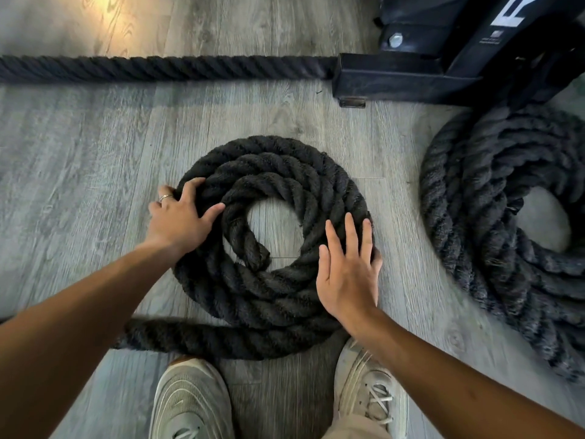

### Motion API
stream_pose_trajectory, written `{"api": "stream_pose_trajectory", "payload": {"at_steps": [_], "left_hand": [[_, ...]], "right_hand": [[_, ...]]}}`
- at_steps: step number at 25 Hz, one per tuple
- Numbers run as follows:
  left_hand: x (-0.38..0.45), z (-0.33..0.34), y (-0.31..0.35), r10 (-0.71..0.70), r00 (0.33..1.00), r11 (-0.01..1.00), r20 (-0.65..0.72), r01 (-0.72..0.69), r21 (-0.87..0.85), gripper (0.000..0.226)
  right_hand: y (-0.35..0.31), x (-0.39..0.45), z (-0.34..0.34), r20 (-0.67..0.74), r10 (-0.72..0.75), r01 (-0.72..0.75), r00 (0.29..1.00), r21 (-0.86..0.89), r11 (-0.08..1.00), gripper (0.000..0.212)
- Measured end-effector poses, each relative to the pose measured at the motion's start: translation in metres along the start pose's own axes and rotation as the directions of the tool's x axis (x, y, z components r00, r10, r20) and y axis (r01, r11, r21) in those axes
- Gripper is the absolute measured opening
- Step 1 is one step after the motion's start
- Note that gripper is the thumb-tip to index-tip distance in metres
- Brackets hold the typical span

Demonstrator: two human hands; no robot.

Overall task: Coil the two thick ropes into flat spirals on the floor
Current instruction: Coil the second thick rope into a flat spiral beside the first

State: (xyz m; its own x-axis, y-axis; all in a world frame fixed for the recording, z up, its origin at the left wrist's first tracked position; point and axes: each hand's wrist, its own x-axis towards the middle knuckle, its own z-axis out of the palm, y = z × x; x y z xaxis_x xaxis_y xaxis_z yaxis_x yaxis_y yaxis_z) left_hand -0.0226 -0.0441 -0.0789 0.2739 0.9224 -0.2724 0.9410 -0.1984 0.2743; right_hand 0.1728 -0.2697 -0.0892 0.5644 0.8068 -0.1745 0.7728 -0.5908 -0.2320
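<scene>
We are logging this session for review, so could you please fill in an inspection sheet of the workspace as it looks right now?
Surface: grey wood-grain floor, bare around the ropes.
Job's things: centre coil, a flat spiral with an open middle, its tail running off to the left; second coil at right, looser and piled.
Clutter: nothing seen.
Grips: left hand curled over the centre coil's left edge, ring on one finger; right hand flat and open on its right edge.
Cables: straight rope length reaching the black metal base.
Surroundings: two pale sneakers below the coil.
</scene>
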Motion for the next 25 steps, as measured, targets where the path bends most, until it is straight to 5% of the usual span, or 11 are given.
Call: {"api": "stream_pose_trajectory", "payload": {"at_steps": [8, 12, 16, 21, 25], "left_hand": [[-0.089, 0.006, -0.014, -0.207, 0.978, 0.929, 0.005, 0.198, -0.313, 0.085], [-0.105, 0.015, -0.013, -0.255, 0.964, 0.885, 0.081, 0.266, -0.383, 0.083], [-0.065, 0.002, -0.02, -0.181, 0.982, 0.915, -0.058, 0.146, -0.376, 0.069], [-0.006, -0.02, -0.008, -0.018, 0.998, 0.966, 0.056, 0.032, -0.257, 0.085], [-0.008, -0.016, -0.007, -0.105, 0.989, 0.973, 0.104, 0.123, -0.195, 0.085]], "right_hand": [[0.022, 0.099, -0.035, 0.12, -0.359, 0.375, 0.926, -0.17, 0.911, 0.062], [-0.006, 0.106, -0.04, 0.14, -0.153, 0.167, 0.978, -0.094, 0.982, 0.075], [-0.011, 0.033, -0.014, 0.042, 0.076, -0.078, 0.996, 0.047, 0.996, 0.057], [-0.007, -0.005, 0.006, 0.056, 0.117, -0.114, 0.991, -0.055, 0.992, 0.081], [-0.001, 0.016, 0.0, 0.063, 0.066, -0.061, 0.996, -0.08, 0.995, 0.074]]}}
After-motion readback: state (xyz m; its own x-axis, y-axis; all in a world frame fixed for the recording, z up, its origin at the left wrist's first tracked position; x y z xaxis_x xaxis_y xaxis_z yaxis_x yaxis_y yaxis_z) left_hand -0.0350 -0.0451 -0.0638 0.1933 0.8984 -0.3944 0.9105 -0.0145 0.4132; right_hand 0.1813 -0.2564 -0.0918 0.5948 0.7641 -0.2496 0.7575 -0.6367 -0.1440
